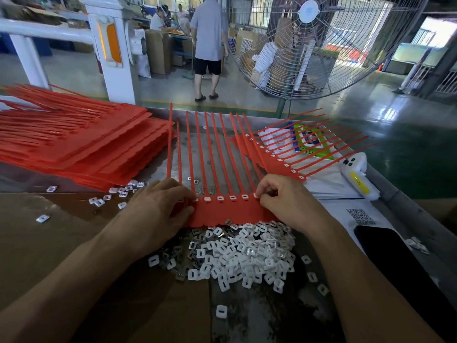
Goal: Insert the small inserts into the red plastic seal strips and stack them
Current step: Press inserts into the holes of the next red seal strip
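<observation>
A red seal strip sheet (230, 211) lies in front of me, its long tails pointing away, with several white inserts seated along its head row. My left hand (158, 206) rests on the sheet's left end, fingers curled onto its edge. At the right end of the row my right hand (282, 199) pinches a small white insert (256, 195). A heap of loose white inserts (237, 253) lies just below the sheet. A filled sheet (274, 157) lies angled at the right, and a tall stack of red sheets (81, 147) sits at the left.
Loose inserts (118, 194) are scattered by the left stack. A black phone (395, 263) and a QR-code paper (361, 216) lie at the right, with a white device bearing a yellow label (358, 179) behind. A big floor fan (314, 45) and a standing person (209, 45) are beyond the table.
</observation>
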A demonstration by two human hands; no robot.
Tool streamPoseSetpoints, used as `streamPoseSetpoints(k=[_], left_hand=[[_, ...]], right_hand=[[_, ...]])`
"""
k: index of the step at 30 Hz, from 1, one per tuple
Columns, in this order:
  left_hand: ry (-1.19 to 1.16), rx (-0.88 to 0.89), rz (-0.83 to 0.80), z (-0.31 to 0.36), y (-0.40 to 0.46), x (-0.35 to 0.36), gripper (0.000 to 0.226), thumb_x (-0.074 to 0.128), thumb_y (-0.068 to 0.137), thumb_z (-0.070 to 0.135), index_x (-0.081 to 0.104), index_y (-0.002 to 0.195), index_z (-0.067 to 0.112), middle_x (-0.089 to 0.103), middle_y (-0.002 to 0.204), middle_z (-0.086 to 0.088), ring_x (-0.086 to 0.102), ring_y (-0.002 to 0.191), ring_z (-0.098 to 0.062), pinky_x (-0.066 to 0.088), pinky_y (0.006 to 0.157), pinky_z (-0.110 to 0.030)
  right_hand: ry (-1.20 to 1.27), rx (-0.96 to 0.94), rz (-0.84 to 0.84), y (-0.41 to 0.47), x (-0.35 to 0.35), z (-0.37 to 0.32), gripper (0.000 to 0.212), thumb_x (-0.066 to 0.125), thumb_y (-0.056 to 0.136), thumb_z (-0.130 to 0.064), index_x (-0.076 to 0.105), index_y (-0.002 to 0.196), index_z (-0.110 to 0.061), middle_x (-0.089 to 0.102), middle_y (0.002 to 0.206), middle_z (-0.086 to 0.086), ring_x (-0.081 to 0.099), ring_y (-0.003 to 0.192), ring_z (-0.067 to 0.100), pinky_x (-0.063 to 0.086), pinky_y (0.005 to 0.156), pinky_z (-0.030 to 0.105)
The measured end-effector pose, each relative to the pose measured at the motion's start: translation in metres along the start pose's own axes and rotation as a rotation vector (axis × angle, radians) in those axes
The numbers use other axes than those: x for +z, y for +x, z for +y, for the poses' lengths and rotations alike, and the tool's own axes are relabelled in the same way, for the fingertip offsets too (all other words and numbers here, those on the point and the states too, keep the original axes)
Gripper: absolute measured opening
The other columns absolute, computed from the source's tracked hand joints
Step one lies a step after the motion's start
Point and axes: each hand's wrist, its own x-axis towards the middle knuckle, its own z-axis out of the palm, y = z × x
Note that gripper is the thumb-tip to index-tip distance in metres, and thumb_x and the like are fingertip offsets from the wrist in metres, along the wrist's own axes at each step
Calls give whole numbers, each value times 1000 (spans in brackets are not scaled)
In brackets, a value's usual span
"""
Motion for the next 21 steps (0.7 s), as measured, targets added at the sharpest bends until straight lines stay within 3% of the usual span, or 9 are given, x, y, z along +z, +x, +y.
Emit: streamPoseSetpoints(k=[4, 11, 21], left_hand=[[9, -3, -2, 0, 0, 0, 37, 53, 96, 46, 61, 131, 37, 54, 127, 17, 49, 120, -8, 45, 107, -39], [7, -8, -3, 1, 0, 0, 37, 53, 96, 46, 61, 131, 37, 54, 127, 17, 49, 119, -8, 45, 107, -39], [0, -21, -12, 2, 0, 0, 37, 55, 97, 45, 59, 133, 38, 53, 129, 16, 48, 122, -7, 44, 109, -40]], right_hand=[[57, 16, 28, -2, -1, 4, 18, 65, 92, -16, 69, 85, -32, 69, 86, -10, 63, 81, 3, 44, 65, 22], [-2, -1, 5, -2, 0, -1, 22, 62, 94, -13, 74, 92, -31, 69, 91, -14, 64, 87, 2, 51, 72, 25], [-41, -6, -15, 1, 0, -3, 21, 62, 93, -11, 73, 89, -28, 67, 83, -11, 61, 75, 3, 40, 62, 19]])
